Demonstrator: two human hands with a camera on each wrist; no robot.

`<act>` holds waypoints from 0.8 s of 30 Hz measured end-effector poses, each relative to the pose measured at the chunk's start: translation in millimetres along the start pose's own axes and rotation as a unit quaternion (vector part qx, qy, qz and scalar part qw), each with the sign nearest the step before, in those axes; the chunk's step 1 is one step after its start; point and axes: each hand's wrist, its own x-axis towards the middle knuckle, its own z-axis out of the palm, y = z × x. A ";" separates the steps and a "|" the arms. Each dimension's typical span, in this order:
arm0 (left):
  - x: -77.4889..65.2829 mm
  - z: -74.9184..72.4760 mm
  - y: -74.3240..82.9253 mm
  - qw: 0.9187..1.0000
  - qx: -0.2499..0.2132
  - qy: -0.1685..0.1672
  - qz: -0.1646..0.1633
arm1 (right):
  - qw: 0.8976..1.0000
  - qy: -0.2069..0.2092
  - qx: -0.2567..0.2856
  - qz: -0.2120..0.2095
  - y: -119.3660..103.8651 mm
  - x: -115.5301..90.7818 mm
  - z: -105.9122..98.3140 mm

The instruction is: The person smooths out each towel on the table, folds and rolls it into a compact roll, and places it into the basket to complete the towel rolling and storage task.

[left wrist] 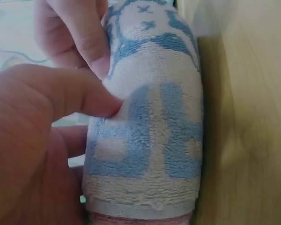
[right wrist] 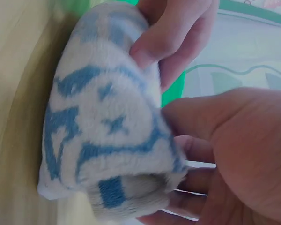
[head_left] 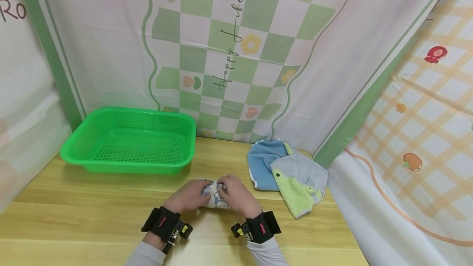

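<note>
A white towel [head_left: 219, 201] with blue figures lies rolled up on the wooden table, between both hands. My left hand [head_left: 189, 195] holds its left part, thumb on top and fingers round the far side. On the right part, my right hand [head_left: 239, 197] has its thumb against the roll and its fingers curled behind it. In the left wrist view the towel [left wrist: 152, 136] forms a smooth cylinder with a reddish band at the near end. The right wrist view shows the other end of the towel [right wrist: 103, 112], with an inner layer sticking out of the roll.
A green perforated plastic basket [head_left: 129, 162] stands at the back left, nothing in it visible. To the right lie a blue cloth [head_left: 263, 165] and, overlapping it, a grey and yellow-green cloth [head_left: 295, 175]. A patterned curtain [head_left: 229, 52] hangs behind the wooden table [head_left: 92, 225].
</note>
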 end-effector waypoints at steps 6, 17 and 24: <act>-3.8 0.5 5.9 0.997 0.043 -0.002 -0.062 | 0.999 -0.028 -0.012 -0.016 -3.8 -0.6 0.7; -5.4 -5.6 14.7 0.994 0.098 0.047 -0.021 | 0.996 -0.076 -0.010 -0.049 5.5 2.9 9.9; -5.7 -9.4 21.4 1.000 0.030 -0.006 0.000 | 0.993 -0.116 0.026 -0.006 8.2 -1.0 -1.3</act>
